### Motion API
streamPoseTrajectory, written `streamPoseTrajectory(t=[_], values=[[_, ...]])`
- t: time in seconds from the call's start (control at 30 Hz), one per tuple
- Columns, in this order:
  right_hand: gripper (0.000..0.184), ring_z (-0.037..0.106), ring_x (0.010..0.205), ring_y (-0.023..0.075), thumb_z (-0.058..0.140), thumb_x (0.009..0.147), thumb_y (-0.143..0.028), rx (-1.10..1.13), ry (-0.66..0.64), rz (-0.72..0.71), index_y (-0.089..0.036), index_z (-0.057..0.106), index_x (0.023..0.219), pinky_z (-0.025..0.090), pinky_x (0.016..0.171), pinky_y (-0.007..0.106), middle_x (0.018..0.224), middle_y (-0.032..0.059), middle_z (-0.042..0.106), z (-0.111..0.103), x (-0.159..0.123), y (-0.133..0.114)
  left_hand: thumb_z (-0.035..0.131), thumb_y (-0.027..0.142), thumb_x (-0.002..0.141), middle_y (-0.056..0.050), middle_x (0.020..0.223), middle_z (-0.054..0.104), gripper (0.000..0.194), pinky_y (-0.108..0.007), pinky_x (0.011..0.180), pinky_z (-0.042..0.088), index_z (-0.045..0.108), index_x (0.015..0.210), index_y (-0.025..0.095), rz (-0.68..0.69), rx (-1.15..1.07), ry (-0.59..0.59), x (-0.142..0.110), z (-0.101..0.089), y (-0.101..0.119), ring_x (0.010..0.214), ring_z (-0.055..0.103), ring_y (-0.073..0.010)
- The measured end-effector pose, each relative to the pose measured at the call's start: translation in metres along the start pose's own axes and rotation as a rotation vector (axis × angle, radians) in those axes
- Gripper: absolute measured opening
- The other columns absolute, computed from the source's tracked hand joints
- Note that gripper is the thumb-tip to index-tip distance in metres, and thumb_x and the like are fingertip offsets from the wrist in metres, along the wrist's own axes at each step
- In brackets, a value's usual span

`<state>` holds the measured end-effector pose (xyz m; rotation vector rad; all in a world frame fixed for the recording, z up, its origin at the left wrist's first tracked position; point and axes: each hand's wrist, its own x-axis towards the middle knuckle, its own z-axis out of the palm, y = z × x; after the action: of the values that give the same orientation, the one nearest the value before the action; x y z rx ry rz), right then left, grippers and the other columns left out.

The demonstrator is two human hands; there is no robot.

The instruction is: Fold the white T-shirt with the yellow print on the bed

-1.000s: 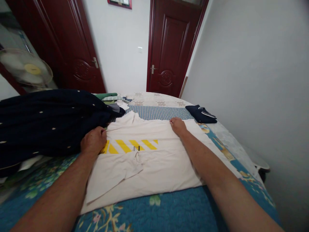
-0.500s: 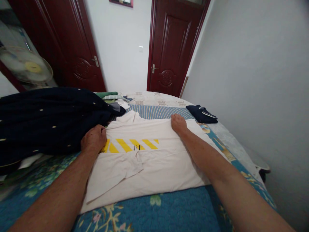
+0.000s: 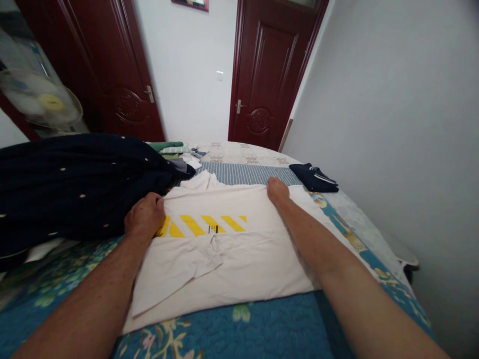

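Note:
A white shirt (image 3: 232, 259) with yellow diagonal stripes (image 3: 204, 225) lies spread flat on the blue floral bedspread (image 3: 239, 334). My left hand (image 3: 145, 215) is closed in a fist, pinching the shirt's left edge beside the stripes. My right hand (image 3: 277, 190) is closed on the shirt's far right edge, fingers curled over the fabric. A sleeve is folded in over the shirt's lower left part.
A dark navy dotted garment (image 3: 75, 184) is heaped at the left, with other clothes (image 3: 175, 152) behind it. A folded navy item (image 3: 314, 178) sits at the far right near the wall. Two dark red doors (image 3: 269, 75) and a fan (image 3: 41, 99) stand beyond.
My right hand has slid slightly further away along the shirt's far edge, flattening the fabric. My left hand has kept its grip in place.

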<state>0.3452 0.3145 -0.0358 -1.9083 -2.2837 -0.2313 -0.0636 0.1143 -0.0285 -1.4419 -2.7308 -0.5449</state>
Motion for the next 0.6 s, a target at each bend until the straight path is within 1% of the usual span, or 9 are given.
streamPoseTrajectory(t=[0.07, 0.13, 0.23, 0.3, 0.37, 0.43, 0.47, 0.6], values=[[0.042, 0.067, 0.115, 0.0274, 0.027, 0.107, -0.013, 0.012, -0.014, -0.018, -0.011, 0.06, 0.133, 0.05, 0.099, 0.038, 0.127, 0.0212, 0.068, -0.005, -0.003, 0.001, 0.041, 0.043, 0.105, -0.015, 0.129, 0.073, 0.037, -0.045, 0.094, 0.055, 0.067, 0.123, 0.024, -0.013, 0.011, -0.015, 0.002, 0.001, -0.001, 0.116, 0.069, -0.0349], [0.039, 0.066, 0.118, 0.0256, 0.033, 0.108, -0.015, 0.018, -0.013, -0.039, -0.012, 0.058, 0.137, 0.049, 0.102, 0.036, 0.129, 0.0193, 0.069, -0.009, -0.011, 0.004, 0.039, 0.043, 0.105, -0.014, 0.129, 0.073, 0.037, -0.044, 0.093, 0.055, 0.067, 0.123, 0.025, -0.021, 0.026, -0.028, 0.004, 0.002, -0.002, 0.115, 0.069, -0.0347], [0.04, 0.064, 0.124, 0.0274, 0.041, 0.109, -0.029, 0.031, -0.04, -0.062, -0.013, 0.057, 0.141, 0.047, 0.107, 0.037, 0.136, 0.0207, 0.066, -0.008, -0.031, 0.014, 0.039, 0.044, 0.105, -0.014, 0.129, 0.074, 0.039, -0.044, 0.093, 0.055, 0.067, 0.124, 0.026, -0.013, 0.035, -0.036, 0.006, 0.002, -0.003, 0.115, 0.07, -0.0347], [0.047, 0.059, 0.133, 0.0315, 0.042, 0.109, -0.042, 0.032, -0.056, -0.047, -0.012, 0.058, 0.143, 0.045, 0.111, 0.041, 0.145, 0.0224, 0.062, -0.003, -0.045, 0.029, 0.038, 0.046, 0.104, -0.015, 0.129, 0.074, 0.041, -0.046, 0.092, 0.056, 0.067, 0.124, 0.026, -0.013, 0.036, -0.048, 0.006, 0.001, -0.002, 0.114, 0.07, -0.0362], [0.057, 0.049, 0.145, 0.0334, 0.039, 0.11, -0.051, 0.038, -0.057, -0.028, -0.012, 0.056, 0.147, 0.04, 0.118, 0.044, 0.158, 0.0219, 0.054, 0.004, -0.052, 0.049, 0.037, 0.047, 0.104, -0.016, 0.128, 0.074, 0.043, -0.047, 0.091, 0.056, 0.068, 0.126, 0.026, -0.018, 0.036, -0.063, 0.005, 0.0, -0.001, 0.114, 0.071, -0.0382], [0.061, 0.042, 0.152, 0.032, 0.037, 0.11, -0.053, 0.052, -0.046, -0.022, -0.012, 0.053, 0.152, 0.035, 0.123, 0.044, 0.165, 0.0204, 0.048, 0.011, -0.051, 0.07, 0.037, 0.048, 0.103, -0.018, 0.126, 0.075, 0.045, -0.048, 0.09, 0.056, 0.068, 0.128, 0.026, -0.041, 0.042, -0.08, 0.005, -0.002, 0.0, 0.112, 0.071, -0.0399], [0.06, 0.042, 0.153, 0.0312, 0.036, 0.11, -0.051, 0.057, -0.036, -0.017, -0.011, 0.053, 0.152, 0.033, 0.124, 0.044, 0.165, 0.0202, 0.048, 0.014, -0.048, 0.08, 0.037, 0.048, 0.103, -0.019, 0.124, 0.075, 0.046, -0.048, 0.089, 0.056, 0.068, 0.13, 0.027, -0.055, 0.047, -0.088, 0.005, -0.003, 0.001, 0.111, 0.072, -0.0407], [0.053, 0.051, 0.144, 0.0317, 0.037, 0.109, -0.041, 0.04, 0.035, 0.008, -0.009, 0.063, 0.142, 0.035, 0.122, 0.044, 0.152, 0.0219, 0.06, 0.025, -0.025, 0.109, 0.038, 0.048, 0.103, -0.022, 0.122, 0.075, 0.048, -0.048, 0.087, 0.055, 0.068, 0.133, 0.026, -0.092, 0.049, -0.099, 0.002, -0.005, 0.003, 0.112, 0.072, -0.043]])
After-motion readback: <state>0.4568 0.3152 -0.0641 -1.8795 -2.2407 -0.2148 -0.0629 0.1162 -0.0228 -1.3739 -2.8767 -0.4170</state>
